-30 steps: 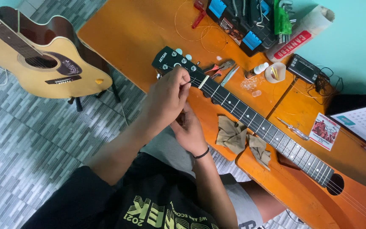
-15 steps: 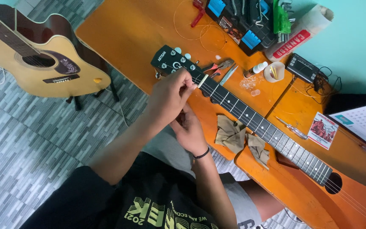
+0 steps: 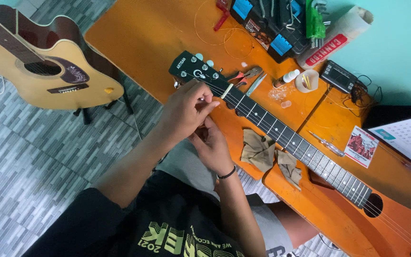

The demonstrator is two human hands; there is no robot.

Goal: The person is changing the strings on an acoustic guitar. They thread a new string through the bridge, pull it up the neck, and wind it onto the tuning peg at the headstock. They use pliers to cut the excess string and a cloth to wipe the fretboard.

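Here an orange guitar (image 3: 310,157) with a black headstock (image 3: 193,70) is lying across the orange table (image 3: 139,33); the left hand (image 3: 184,112) is pinching at its nut, the right hand (image 3: 212,145) curling underneath the neck.

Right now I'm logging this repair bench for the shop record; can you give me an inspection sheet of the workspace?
Surface: orange wooden table, worn, coiled loose string on it.
Job's things: guitar lying across the table, black headstock at the hands.
Clutter: tool tray, pliers, small cup, two rags.
Grippers: left hand pinches at the nut; right hand below the neck; what they hold is hidden.
Cables: black lead by the tuner.
Surroundings: second acoustic guitar on a stand, tiled floor.
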